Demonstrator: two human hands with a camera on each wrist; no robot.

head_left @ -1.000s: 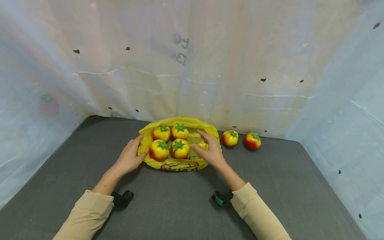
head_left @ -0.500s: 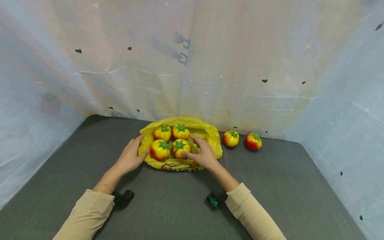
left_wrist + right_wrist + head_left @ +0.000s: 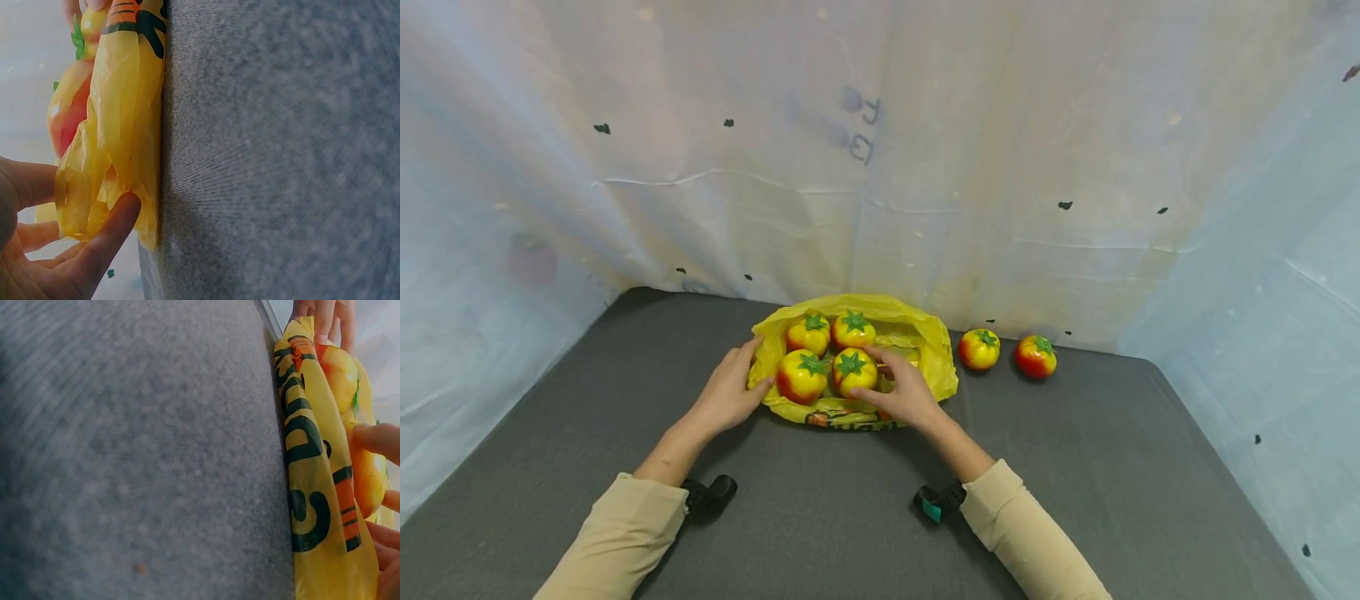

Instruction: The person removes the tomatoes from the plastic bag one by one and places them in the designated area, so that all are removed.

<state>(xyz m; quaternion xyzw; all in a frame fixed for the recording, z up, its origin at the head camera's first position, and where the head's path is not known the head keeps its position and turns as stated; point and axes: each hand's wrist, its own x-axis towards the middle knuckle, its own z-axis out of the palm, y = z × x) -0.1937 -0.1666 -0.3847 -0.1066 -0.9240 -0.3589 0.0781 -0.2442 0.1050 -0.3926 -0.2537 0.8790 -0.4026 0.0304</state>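
A yellow plastic bag (image 3: 934, 329) lies spread wide at its mouth, with several red-and-yellow tomatoes inside, each topped by green leaves. My left hand (image 3: 730, 387) grips the bag's left side; in the left wrist view the thumb and fingers lie around the crumpled film (image 3: 78, 181). Inside the bag, my right hand (image 3: 904, 387) holds the front right tomato (image 3: 852, 369) between thumb and fingers. To its left sits another tomato (image 3: 801, 379). Behind these two stand a back left tomato (image 3: 805, 336) and a back right tomato (image 3: 852, 333).
Two more tomatoes, one mostly yellow (image 3: 977, 354) and one redder (image 3: 1034, 360), rest on the dark table (image 3: 827, 517) right of the bag. A pale sheet (image 3: 970, 150) hangs behind the table and along both sides.
My right hand has moved left from the bag's right part and closed around the front right tomato. My left hand has stayed at the bag's left side.
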